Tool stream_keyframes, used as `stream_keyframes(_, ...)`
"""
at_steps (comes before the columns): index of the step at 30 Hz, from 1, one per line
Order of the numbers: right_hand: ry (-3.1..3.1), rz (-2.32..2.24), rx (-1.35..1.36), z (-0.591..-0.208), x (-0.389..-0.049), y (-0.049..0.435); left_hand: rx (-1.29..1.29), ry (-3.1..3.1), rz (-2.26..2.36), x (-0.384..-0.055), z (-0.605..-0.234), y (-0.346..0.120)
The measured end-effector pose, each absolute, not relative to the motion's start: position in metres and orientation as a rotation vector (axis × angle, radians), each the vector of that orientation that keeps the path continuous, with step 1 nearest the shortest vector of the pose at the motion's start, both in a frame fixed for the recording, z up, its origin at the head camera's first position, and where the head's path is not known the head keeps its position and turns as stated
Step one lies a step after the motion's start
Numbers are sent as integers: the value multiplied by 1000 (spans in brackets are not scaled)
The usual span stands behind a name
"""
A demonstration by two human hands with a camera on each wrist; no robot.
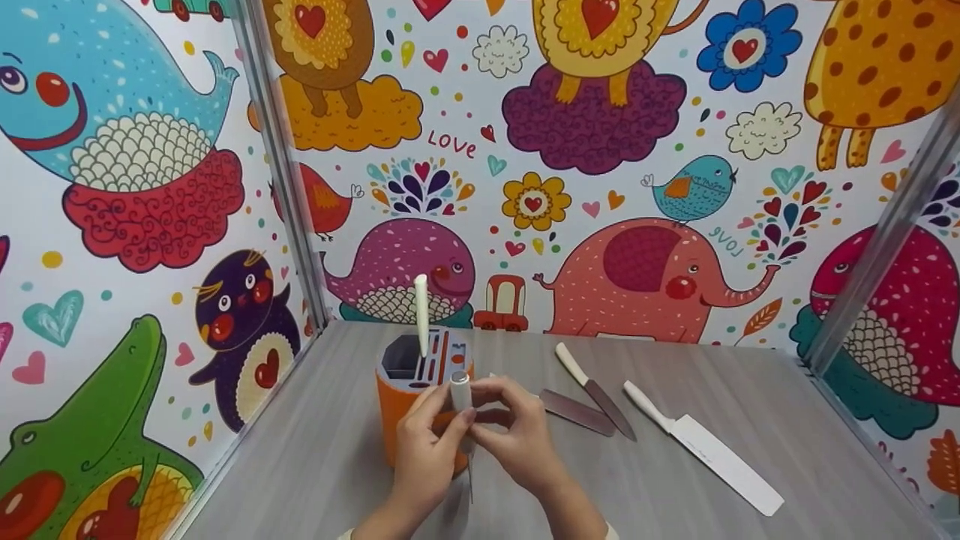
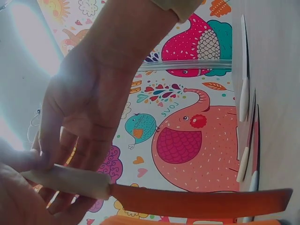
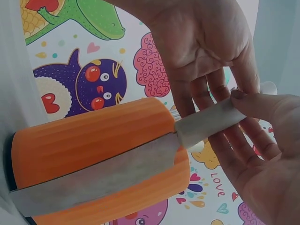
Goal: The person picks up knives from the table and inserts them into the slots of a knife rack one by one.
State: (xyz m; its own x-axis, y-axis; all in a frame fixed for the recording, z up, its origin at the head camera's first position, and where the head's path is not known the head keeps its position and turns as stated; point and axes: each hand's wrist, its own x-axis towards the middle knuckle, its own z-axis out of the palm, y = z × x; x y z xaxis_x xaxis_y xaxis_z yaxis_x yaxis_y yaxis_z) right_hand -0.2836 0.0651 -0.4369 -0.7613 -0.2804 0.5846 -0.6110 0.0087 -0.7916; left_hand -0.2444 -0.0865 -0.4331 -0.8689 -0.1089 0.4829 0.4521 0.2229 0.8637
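Observation:
Both hands hold one knife by its pale handle (image 1: 460,390), its blade (image 3: 103,176) pointing down close in front of the orange knife holder (image 3: 93,131). My left hand (image 1: 427,442) pinches the handle between thumb and fingers. From the other side my right hand (image 1: 521,439) holds the same handle, with its thumb (image 3: 258,103) lying along it. In the head view the hands cover part of the handle, and the blade shows nearly edge-on. Out of the holder's slotted top rises another white handle (image 1: 422,315).
Right of the hands, a white cleaver (image 1: 724,461) lies flat on the grey table (image 1: 637,502). Nearer lie a cream-handled knife (image 1: 596,390) with a dark blade and another knife blade (image 1: 577,412), partly beneath it. Patterned walls (image 1: 510,150) enclose the table's back and sides.

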Motion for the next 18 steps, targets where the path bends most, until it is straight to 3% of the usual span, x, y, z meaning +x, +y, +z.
stream_keyframes(9, -1881, 2002, 835, -452, -304, 70, -246, -2059, -1581, -242, -428, -91)
stream_keyframes(18, -1938, 2117, 578, -502, -345, 75, -205, -2041, -1573, -236, -417, -97)
